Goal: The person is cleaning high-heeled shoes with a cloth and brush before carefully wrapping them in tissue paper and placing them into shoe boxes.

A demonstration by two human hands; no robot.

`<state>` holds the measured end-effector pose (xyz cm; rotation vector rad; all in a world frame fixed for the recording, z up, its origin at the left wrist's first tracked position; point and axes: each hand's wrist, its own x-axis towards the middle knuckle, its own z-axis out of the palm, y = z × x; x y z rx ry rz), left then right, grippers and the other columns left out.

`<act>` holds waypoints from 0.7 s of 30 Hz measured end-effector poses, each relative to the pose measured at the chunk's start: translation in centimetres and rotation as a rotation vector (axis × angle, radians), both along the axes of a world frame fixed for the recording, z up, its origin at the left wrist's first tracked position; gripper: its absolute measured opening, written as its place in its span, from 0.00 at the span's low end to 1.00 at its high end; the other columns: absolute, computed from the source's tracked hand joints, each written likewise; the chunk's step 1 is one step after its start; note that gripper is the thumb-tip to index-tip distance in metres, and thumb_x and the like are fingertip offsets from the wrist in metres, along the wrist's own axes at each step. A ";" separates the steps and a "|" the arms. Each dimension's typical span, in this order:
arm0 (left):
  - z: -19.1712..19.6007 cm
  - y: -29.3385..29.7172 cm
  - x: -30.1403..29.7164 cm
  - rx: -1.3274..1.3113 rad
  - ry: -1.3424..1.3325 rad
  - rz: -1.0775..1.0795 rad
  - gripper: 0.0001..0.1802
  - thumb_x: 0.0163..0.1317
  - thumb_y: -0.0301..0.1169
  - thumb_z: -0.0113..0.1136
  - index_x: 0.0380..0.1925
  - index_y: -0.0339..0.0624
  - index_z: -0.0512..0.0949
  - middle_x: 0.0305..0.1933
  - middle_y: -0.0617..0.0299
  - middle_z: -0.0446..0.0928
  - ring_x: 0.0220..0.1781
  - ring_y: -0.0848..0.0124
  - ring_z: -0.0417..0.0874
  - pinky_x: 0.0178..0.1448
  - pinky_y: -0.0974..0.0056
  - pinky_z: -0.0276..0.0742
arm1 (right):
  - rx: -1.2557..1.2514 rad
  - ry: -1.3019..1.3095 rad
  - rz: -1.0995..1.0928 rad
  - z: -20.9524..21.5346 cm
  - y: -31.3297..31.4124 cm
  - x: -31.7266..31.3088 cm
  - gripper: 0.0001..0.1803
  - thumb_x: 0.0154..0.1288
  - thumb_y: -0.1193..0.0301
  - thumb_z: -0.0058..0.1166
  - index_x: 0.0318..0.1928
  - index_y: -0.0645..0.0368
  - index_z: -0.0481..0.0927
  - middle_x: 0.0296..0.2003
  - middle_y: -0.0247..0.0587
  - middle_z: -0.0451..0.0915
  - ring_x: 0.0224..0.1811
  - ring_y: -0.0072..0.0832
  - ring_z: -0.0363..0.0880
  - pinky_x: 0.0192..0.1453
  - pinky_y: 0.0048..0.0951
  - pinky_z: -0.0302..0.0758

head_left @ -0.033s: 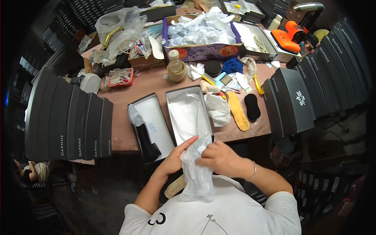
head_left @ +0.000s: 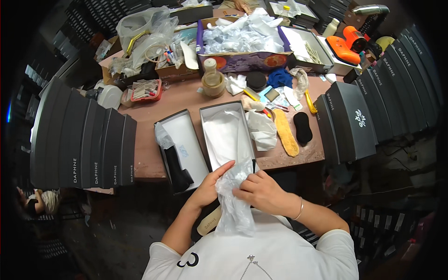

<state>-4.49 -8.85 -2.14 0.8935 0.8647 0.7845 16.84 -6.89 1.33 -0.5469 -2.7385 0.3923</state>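
Fingers (head_left: pixel 251 185) on crinkly, semi-clr plastic (head_left: pixel 235 214).

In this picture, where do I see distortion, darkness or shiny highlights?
Head view: fisheye bending curves the left-hand box stack; same head view: black corners and a dim floor below the table; again head view: pale highlights along folds of the crinkled plastic bag.

Box (head_left: pixel 219 108) behind plastic wrapping (head_left: pixel 229 212), insole (head_left: pixel 285 133) to the right.
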 end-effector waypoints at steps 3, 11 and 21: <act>-1.6 -0.5 -0.9 -0.190 -0.028 -0.008 0.34 0.60 0.19 0.56 0.68 0.33 0.59 0.63 0.54 0.70 0.62 0.71 0.73 0.65 0.67 0.70 | 0.108 -0.127 -0.184 -0.7 -2.3 -1.8 0.21 0.46 0.66 0.60 0.43 0.60 0.81 0.31 0.34 0.70 0.37 0.28 0.70 0.41 0.31 0.63; -1.3 -1.8 -1.6 -0.233 -0.195 0.076 0.33 0.60 0.20 0.58 0.67 0.36 0.62 0.57 0.58 0.75 0.55 0.72 0.78 0.59 0.67 0.74 | -0.112 -0.102 -0.094 0.7 -3.3 -2.9 0.22 0.51 0.64 0.62 0.45 0.63 0.80 0.37 0.38 0.73 0.44 0.32 0.71 0.50 0.33 0.65; -0.9 -2.1 -1.5 -0.112 -0.053 0.129 0.34 0.59 0.21 0.60 0.67 0.35 0.63 0.57 0.59 0.75 0.57 0.73 0.76 0.63 0.67 0.69 | -1.244 0.330 -0.381 -6.1 3.2 4.5 0.17 0.64 0.66 0.59 0.45 0.68 0.76 0.32 0.33 0.75 0.34 0.20 0.68 0.40 0.26 0.70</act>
